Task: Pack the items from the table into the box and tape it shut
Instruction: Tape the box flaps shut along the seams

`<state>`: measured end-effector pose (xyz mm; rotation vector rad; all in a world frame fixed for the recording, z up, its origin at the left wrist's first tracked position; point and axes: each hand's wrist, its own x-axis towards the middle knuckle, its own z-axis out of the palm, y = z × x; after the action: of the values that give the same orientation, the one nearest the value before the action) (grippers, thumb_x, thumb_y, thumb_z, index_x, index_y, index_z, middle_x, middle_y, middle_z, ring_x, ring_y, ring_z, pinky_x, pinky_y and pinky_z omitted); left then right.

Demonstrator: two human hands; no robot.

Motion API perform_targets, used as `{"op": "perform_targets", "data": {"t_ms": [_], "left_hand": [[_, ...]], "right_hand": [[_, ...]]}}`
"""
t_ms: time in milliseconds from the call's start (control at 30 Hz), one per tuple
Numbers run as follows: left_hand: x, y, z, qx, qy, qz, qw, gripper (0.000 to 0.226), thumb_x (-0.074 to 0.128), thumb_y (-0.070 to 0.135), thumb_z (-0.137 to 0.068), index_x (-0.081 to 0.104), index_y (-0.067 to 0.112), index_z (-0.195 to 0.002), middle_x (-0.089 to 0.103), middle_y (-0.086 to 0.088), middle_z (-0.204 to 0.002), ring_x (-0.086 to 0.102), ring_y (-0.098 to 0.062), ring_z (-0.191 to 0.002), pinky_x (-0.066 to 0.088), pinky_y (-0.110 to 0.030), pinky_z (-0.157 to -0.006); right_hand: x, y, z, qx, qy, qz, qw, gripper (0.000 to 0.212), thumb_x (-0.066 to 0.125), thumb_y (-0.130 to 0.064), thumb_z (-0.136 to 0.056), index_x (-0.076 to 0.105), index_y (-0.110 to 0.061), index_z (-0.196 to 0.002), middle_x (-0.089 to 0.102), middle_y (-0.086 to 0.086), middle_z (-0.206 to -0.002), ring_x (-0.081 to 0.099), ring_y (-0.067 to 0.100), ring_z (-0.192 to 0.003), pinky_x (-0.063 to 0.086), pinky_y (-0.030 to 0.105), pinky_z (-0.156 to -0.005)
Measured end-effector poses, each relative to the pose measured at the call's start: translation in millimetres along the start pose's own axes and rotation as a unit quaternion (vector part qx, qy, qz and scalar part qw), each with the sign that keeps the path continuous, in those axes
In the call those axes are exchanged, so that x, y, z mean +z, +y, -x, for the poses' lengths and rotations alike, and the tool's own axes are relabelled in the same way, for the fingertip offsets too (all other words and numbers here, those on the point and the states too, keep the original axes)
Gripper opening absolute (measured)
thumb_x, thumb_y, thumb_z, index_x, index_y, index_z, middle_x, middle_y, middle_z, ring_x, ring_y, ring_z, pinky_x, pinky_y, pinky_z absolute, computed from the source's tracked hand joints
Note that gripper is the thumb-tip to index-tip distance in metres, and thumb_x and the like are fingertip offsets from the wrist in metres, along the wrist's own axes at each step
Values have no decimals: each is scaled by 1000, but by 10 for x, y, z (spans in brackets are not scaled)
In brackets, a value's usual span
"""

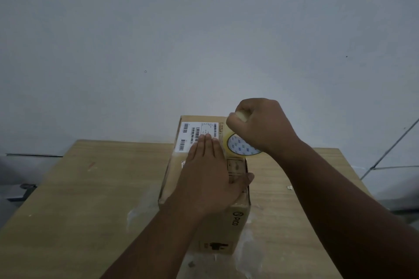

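A closed brown cardboard box (240, 219) stands in the middle of the wooden table (86, 199), with a white barcode label (192, 133) on its top at the far end. My left hand (210, 176) lies flat on the box top, fingers straight and pressing down. My right hand (260, 127) grips a roll of clear tape (238, 145) over the far right part of the top. The roll has a white core with blue print. The box contents are hidden.
A bare grey wall stands right behind the table. Whitish scraps or smears lie on the tabletop around the box's near corners (136, 213). A small pale scrap (289, 187) lies right of the box. The table's left and right edges drop to the floor.
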<state>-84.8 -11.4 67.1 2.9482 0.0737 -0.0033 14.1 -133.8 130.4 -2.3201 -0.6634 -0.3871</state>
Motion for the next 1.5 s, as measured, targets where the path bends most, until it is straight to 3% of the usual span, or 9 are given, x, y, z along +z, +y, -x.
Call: {"op": "perform_targets", "data": {"t_ms": [167, 267, 367, 500, 633, 800, 1034, 1367, 1500], "left_hand": [[-38, 12, 1, -10, 8, 43, 999, 117, 34, 85, -86, -8, 5, -160, -11, -14, -170, -14, -23, -156, -11, -34, -123], [-7, 43, -10, -26, 12, 60, 998, 129, 37, 93, -77, -8, 6, -161, -12, -13, -170, -14, -23, -156, -4, -39, -127], [28, 37, 0, -28, 24, 58, 998, 127, 42, 88, -78, -10, 7, -160, -14, -14, -169, -16, -23, -156, -5, -39, -127], [18, 24, 17, -29, 34, 75, 996, 117, 42, 79, -83, -13, 10, -160, -17, -13, -168, -20, -22, -155, -9, -37, -126], [-2, 74, 24, -34, 34, 70, 996, 115, 44, 75, -87, -12, 6, -160, -17, -14, -168, -19, -22, -155, -11, -35, -125], [-39, 93, 40, -40, 41, 112, 992, 116, 53, 71, -85, -11, 9, -160, -16, -8, -170, -16, -18, -155, -11, -28, -119], [-36, 116, 36, -47, 39, 117, 991, 115, 54, 70, -85, -11, 12, -160, -16, -4, -170, -15, -16, -155, -11, -26, -117], [-42, 97, 29, -47, 38, 93, 994, 109, 52, 70, -87, -7, 17, -161, -15, -2, -170, -16, -14, -155, -8, -29, -121], [-24, 85, 25, -45, 29, 80, 995, 104, 48, 71, -87, -9, 26, -162, -18, -2, -169, -20, -15, -154, -10, -31, -120]], "right_hand": [[-70, 26, -17, 18, -52, -20, 998, 36, 54, -52, -74, 70, -22, -85, 68, -10, -81, 62, 7, -75, 48, 24, -60], [-162, 85, 22, 41, -51, -138, 988, 20, 63, -40, -85, 73, -23, -89, 71, -13, -86, 65, 4, -82, 50, 25, -68], [-148, 181, 93, 52, -21, -221, 974, 13, 70, -32, -88, 75, -21, -84, 71, -7, -77, 65, 6, -74, 52, 31, -67], [-28, 230, 174, 94, -5, -287, 953, 29, 72, -39, -89, 71, -13, -79, 65, 8, -73, 59, 14, -67, 49, 37, -61], [-5, 263, 173, 119, 32, -287, 950, 34, 68, -31, -93, 60, -11, -66, 52, 3, -60, 49, 11, -56, 40, 29, -55], [-48, 373, 184, 152, 83, -284, 943, 46, 68, -28, -89, 48, 4, -64, 37, 8, -56, 37, 15, -52, 31, 31, -53], [-112, 552, 327, 180, 89, -247, 948, 46, 66, -29, -90, 53, 9, -68, 40, 13, -58, 36, 14, -50, 32, 29, -50], [24, 826, 519, 215, 78, -311, 923, 48, 68, -22, -90, 46, 15, -69, 37, 14, -56, 34, 19, -52, 31, 32, -52], [101, 854, 594, 209, 88, -331, 916, 53, 67, -32, -82, 42, 11, -65, 33, 12, -55, 34, 20, -52, 29, 32, -52]]}}
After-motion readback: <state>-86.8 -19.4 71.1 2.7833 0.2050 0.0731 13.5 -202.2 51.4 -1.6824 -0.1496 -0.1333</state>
